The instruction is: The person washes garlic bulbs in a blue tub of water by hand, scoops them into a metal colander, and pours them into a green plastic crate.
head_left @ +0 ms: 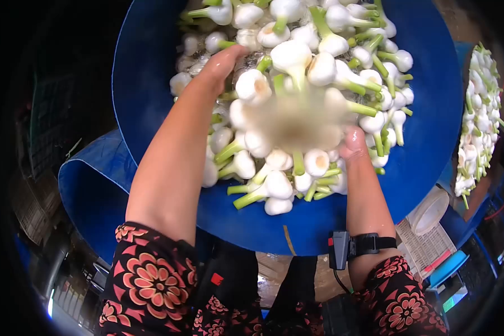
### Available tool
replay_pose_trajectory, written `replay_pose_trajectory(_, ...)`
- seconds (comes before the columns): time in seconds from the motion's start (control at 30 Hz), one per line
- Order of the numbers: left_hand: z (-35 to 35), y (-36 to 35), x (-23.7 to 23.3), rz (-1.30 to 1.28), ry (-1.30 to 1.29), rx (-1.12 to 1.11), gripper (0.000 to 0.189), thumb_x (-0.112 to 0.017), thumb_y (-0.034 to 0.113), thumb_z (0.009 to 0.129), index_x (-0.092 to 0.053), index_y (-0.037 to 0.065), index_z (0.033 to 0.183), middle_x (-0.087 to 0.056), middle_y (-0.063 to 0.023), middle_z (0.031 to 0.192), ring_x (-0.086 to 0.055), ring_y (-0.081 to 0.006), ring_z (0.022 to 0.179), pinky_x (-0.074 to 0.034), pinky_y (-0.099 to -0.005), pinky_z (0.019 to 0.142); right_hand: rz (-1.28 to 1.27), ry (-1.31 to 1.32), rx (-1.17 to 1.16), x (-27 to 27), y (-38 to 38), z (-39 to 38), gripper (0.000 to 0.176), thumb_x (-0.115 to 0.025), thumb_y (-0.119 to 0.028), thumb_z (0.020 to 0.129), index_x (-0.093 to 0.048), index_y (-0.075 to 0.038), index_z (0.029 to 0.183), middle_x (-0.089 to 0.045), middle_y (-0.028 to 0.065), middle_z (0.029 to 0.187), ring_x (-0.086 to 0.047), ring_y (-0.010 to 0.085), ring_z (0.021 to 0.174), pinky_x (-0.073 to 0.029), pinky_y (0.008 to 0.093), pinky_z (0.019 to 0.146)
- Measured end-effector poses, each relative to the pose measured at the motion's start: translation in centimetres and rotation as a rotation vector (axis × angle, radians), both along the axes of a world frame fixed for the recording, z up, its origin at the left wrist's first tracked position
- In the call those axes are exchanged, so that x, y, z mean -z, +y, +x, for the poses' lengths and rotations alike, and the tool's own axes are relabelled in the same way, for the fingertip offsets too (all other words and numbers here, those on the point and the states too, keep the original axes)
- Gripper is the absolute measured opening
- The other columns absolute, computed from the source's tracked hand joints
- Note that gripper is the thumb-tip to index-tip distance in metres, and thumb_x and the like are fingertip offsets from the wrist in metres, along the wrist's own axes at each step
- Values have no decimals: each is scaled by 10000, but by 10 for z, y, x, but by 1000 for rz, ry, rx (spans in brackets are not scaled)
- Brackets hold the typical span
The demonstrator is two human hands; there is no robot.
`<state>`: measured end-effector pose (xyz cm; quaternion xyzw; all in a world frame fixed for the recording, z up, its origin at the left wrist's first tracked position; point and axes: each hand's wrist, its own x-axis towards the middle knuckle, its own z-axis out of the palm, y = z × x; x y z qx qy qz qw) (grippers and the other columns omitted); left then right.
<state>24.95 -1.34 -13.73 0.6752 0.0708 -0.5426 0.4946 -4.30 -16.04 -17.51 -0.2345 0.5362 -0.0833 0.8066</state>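
Observation:
Many white bulbs with short green stems (292, 56) lie heaped in water inside a large round blue tub (431, 112). My left hand (227, 64) reaches in among the bulbs at the upper left of the heap; its fingers are hidden behind and under them. On the right side of the heap, my right hand (351, 143) touches the bulbs, its fingers covered too. Between my hands the bulbs are partly blurred. A black device on a strap (369, 245) sits on my right forearm.
At the far right, another heap of bulbs (479, 120) lies outside the tub. A second blue container (89, 179) stands at the lower left. A white round container (429, 211), a crate (428, 246) and a light-blue basin (448, 267) are at the lower right.

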Motion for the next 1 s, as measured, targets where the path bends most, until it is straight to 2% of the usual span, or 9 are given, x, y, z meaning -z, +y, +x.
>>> replay_pose_trajectory(0.03, -1, 4, -19, 54, -51, 6, 279, -486, 283, 772, -568, 43, 891, -571, -54, 866, -521, -128, 792, -391, -236, 729, 102, 9, -25, -10, -4, -5, 270, -515, 22, 679, -532, 30, 949, -577, 124, 882, -583, 256, 783, -497, 373, 702)
replay_pose_trajectory(0.17, -10, 18, -82, -99, -123, -8, 318, -470, 308, 802, -565, 44, 952, -563, -63, 964, -496, -118, 909, -352, -236, 820, -44, -107, -21, -94, 9, -7, 410, -437, 85, 633, -482, 56, 1040, -553, 125, 954, -569, 249, 825, -478, 360, 734)
replay_pose_trajectory(0.23, -11, 22, -106, -423, 43, -31, 392, -442, 347, 834, -530, 38, 1059, -534, -64, 1061, -470, -139, 999, -343, -242, 866, -47, -121, -6, -128, 13, -16, 439, -430, 92, 622, -471, 54, 1058, -545, 125, 976, -564, 245, 840, -475, 344, 738)
replay_pose_trajectory(0.3, -34, 5, -128, -734, -166, -41, 537, -422, 316, 845, -301, 32, 1285, -442, -98, 1203, -441, -182, 1081, -305, -278, 948, -42, -135, 46, -145, 19, -28, 484, -419, 93, 619, -447, 47, 1100, -530, 126, 1011, -545, 244, 889, -460, 339, 766)
replay_pose_trajectory(0.37, -50, 0, -159, -883, 76, -162, 600, -463, 275, 806, -245, 40, 1313, -393, -117, 1250, -429, -197, 1099, -300, -287, 956, -71, -151, 28, -176, 28, -34, 492, -414, 91, 620, -445, 45, 1108, -524, 129, 1026, -539, 248, 906, -449, 339, 789)
replay_pose_trajectory(0.47, -90, 5, -205, -846, 18, -118, 733, -544, 321, 695, -263, 10, 1296, -387, -131, 1246, -402, -207, 1124, -280, -284, 967, -144, -162, -12, -215, 31, -62, 478, -422, 76, 646, -441, 36, 1122, -521, 139, 1053, -539, 251, 926, -443, 346, 803)
replay_pose_trajectory(0.7, -231, 32, -282, -828, 41, -86, 784, -611, 375, 641, -328, -20, 1257, -336, -152, 1282, -301, -247, 1205, -171, -343, 1012, -212, -104, -147, -321, 51, -192, 420, -569, -39, 749, -439, 26, 1143, -510, 156, 1112, -536, 249, 974, -456, 376, 833)
replay_pose_trajectory(0.83, -315, 54, -274, -707, -194, 293, 689, -632, 324, 658, -402, 5, 1223, -345, -153, 1267, -256, -264, 1212, -141, -377, 1013, -150, 47, -127, -343, 64, -302, 412, -567, -59, 748, -448, 28, 1132, -527, 151, 1082, -550, 249, 945, -464, 371, 812)
replay_pose_trajectory(1.0, -426, 78, -215, -553, 15, 296, 524, -545, 206, 760, -400, 31, 1232, -343, -150, 1276, -253, -221, 1221, -173, -331, 1011, -26, 249, -106, -339, 77, -406, 447, -495, -15, 665, -462, 43, 1107, -542, 144, 1041, -562, 246, 906, -464, 342, 786)
